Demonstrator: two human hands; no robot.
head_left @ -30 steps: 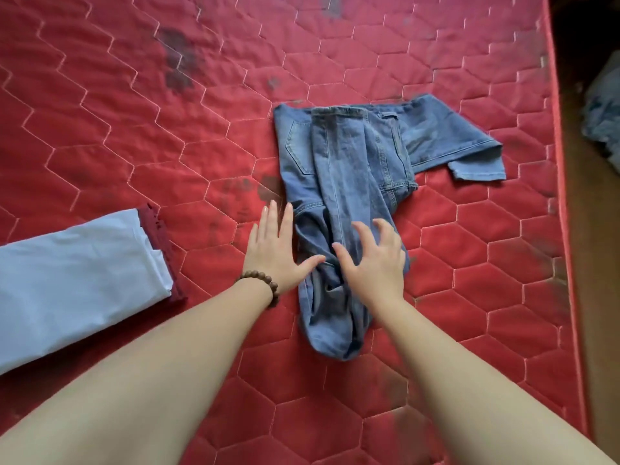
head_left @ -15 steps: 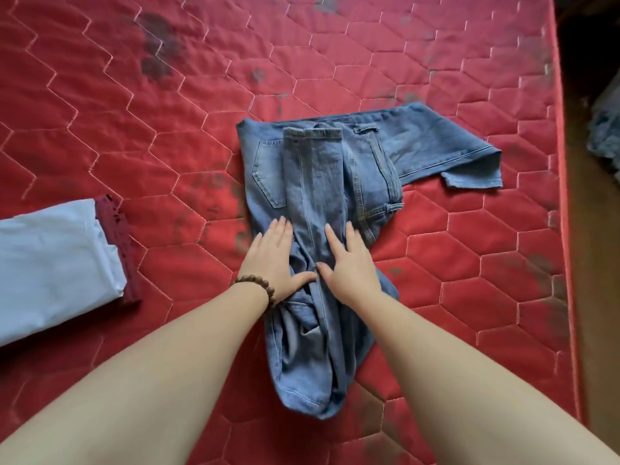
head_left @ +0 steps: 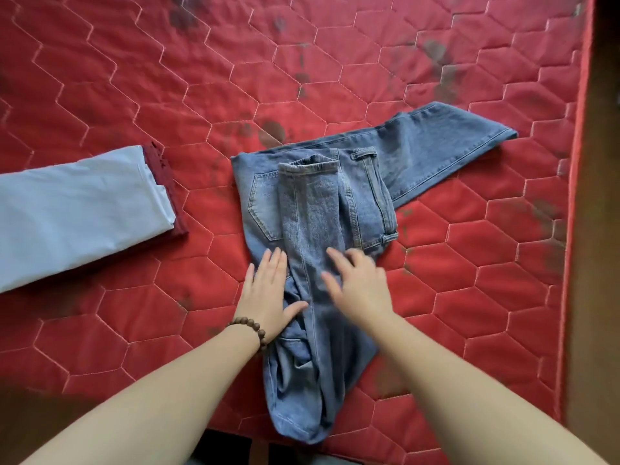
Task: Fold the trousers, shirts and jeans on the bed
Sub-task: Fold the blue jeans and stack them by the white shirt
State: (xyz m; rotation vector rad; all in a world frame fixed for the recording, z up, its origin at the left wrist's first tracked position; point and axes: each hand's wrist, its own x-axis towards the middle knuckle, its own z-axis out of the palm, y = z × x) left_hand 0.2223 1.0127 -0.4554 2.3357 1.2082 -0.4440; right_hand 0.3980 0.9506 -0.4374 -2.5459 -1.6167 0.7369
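Denim jeans (head_left: pixel 312 250) lie on the bed (head_left: pixel 134 95) under both flat, spread palms, left hand (head_left: pixel 268 297) and right hand (head_left: pixel 359 286). Bunched cloth below the left palm could crease; the leg beyond the right fingers may skew the fold.

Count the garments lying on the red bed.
2: the blue jeans in the middle under both hands, and a folded pale blue garment at the left edge; more may lie outside the view.

Right hand (head_left: pixel 360 286) motion-blurred; pale folded cloth (head_left: pixel 77 213) cut off left.
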